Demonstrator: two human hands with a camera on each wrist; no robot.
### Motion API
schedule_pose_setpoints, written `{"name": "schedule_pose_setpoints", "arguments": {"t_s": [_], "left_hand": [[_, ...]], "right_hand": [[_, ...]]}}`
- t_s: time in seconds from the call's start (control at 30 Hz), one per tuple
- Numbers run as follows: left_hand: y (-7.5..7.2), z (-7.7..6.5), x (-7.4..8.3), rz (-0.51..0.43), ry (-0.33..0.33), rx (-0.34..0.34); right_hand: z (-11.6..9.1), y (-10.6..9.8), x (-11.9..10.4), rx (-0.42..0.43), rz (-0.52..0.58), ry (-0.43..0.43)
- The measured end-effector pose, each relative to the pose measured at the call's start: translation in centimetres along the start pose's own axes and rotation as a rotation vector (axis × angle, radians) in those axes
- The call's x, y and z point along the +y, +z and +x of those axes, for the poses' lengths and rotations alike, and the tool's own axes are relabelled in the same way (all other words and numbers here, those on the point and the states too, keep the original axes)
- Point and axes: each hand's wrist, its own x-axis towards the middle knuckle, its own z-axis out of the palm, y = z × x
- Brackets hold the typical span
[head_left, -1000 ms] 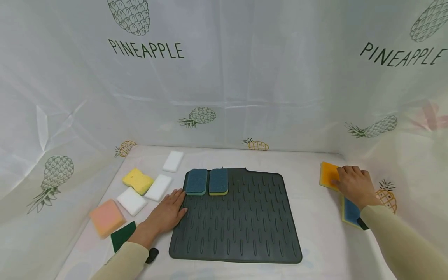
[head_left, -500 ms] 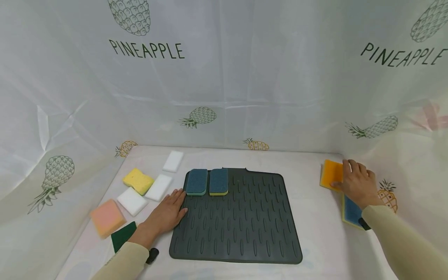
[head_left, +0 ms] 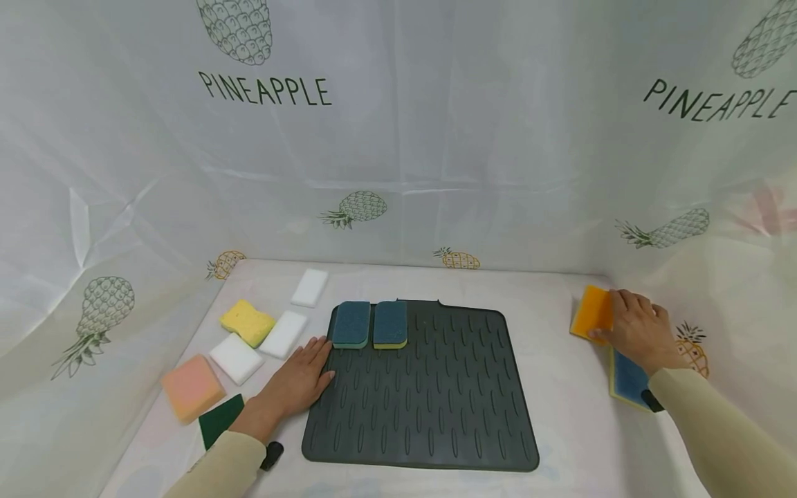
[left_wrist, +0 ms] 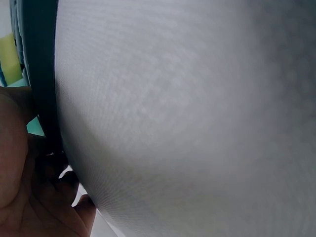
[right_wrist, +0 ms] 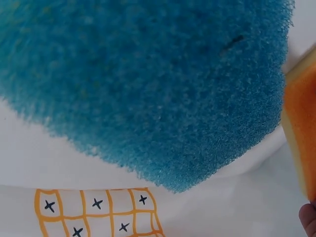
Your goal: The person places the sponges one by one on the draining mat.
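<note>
At the right side, my right hand [head_left: 641,333] pinches an orange sponge [head_left: 590,311] by its right part, with the thumb on the near side. The right wrist view has that orange sponge [right_wrist: 303,123] at its right edge, above a fingertip. A blue sponge [head_left: 627,377] lies under my right wrist, partly hidden, and looms large up close as the blue sponge [right_wrist: 148,84]. My left hand [head_left: 295,380] rests with fairly straight fingers on the left edge of a dark grey ribbed mat [head_left: 423,408]. Two dark-blue-topped sponges [head_left: 390,323] lie side by side at the mat's back left corner.
Left of the mat are a yellow sponge [head_left: 247,323], white pads [head_left: 283,334], a pink-orange sponge block [head_left: 193,389] and a dark green pad [head_left: 221,420] partly under my left forearm. Pineapple-print sheeting [head_left: 486,138] walls the table at the back and sides.
My right hand has shifted slightly right, and the orange sponge has turned and tilted in its grip. The left hand and the mat have stayed in place.
</note>
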Motion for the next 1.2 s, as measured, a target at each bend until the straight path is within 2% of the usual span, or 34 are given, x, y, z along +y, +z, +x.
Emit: {"name": "schedule_pose_setpoints", "arguments": {"t_s": [0.3, 0.5, 0.67, 0.77, 0.97, 1.2], "left_hand": [[-0.2, 0.0, 0.1, -0.003, 0.013, 0.007], [-0.1, -0.1, 0.1, -0.012, 0.007, -0.005], [0.0, -0.1, -0.1, -0.004, 0.005, -0.001], [0.0, 0.0, -0.2, -0.002, 0.01, -0.002], [0.0, 0.1, -0.2, -0.006, 0.01, -0.006], [0.0, 0.2, -0.1, -0.002, 0.012, 0.002]], "right_hand": [[-0.3, 0.3, -0.3, -0.018, 0.015, 0.011], [0.4, -0.2, -1.8, 0.066, -0.014, -0.07], [1.8, -0.8, -4.9, 0.094, -0.014, -0.132], [2.5, -1.2, -7.2, 0.078, -0.009, -0.164], [4.0, -1.8, -12.3, 0.097, -0.006, -0.262], [5.3, -1.8, -18.0, 0.02, 0.042, -0.334]]}}
